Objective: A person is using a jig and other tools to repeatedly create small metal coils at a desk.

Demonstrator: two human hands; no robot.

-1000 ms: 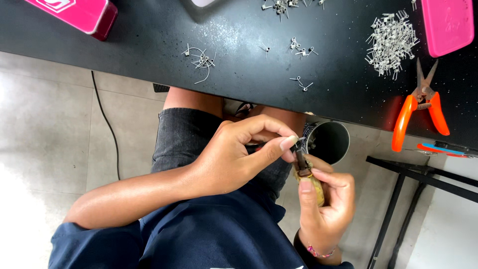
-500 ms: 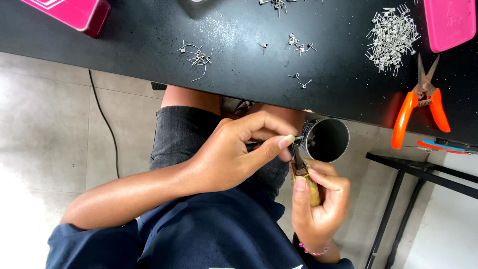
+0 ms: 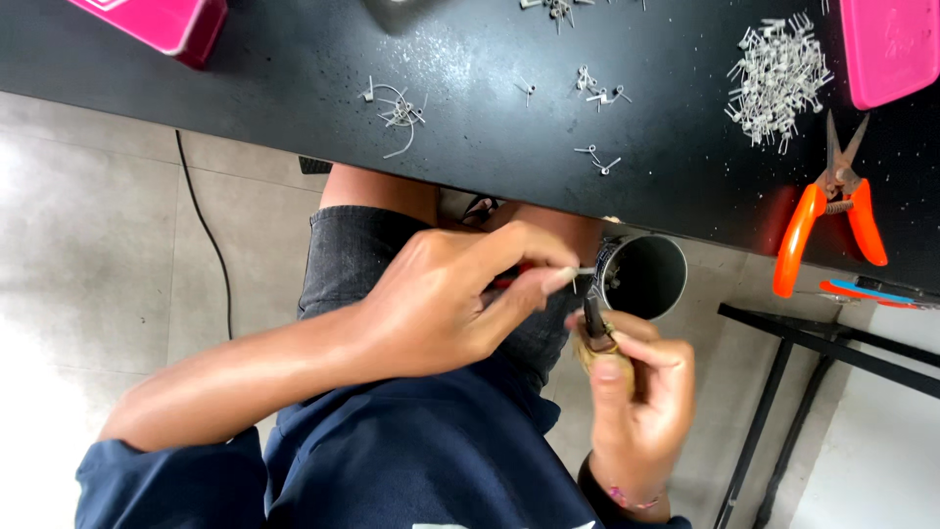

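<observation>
Pinching a thin little metal piece (image 3: 584, 271) between thumb and finger, the left hand (image 3: 460, 299) holds it just over the lap, right beside the mouth of a dark round cup (image 3: 646, 277). Something red peeks out under those fingers, but it is too hidden to tell what it is. The right hand (image 3: 641, 387) is curled tight around a small tool with a wooden handle (image 3: 599, 343), and its dark tip points up at the metal piece — the two look like they touch, though it is too small to be sure.

How far along is the work? It looks to be somewhere in the middle. A big heap of small silver pieces (image 3: 776, 76) waits on the black table (image 3: 294, 108), well apart from the hands, so plenty seems left. A few bent silver bits (image 3: 597, 157) and some curly wire scraps (image 3: 397, 108) lie loose nearer the table's edge. A few small bits show inside the cup — maybe done ones.

The metal piece is tiny, pale and straight like a pin. Orange-handled snips (image 3: 830, 201) lie on the table at the right, and two pink boxes (image 3: 886, 44) sit at the far corners.
</observation>
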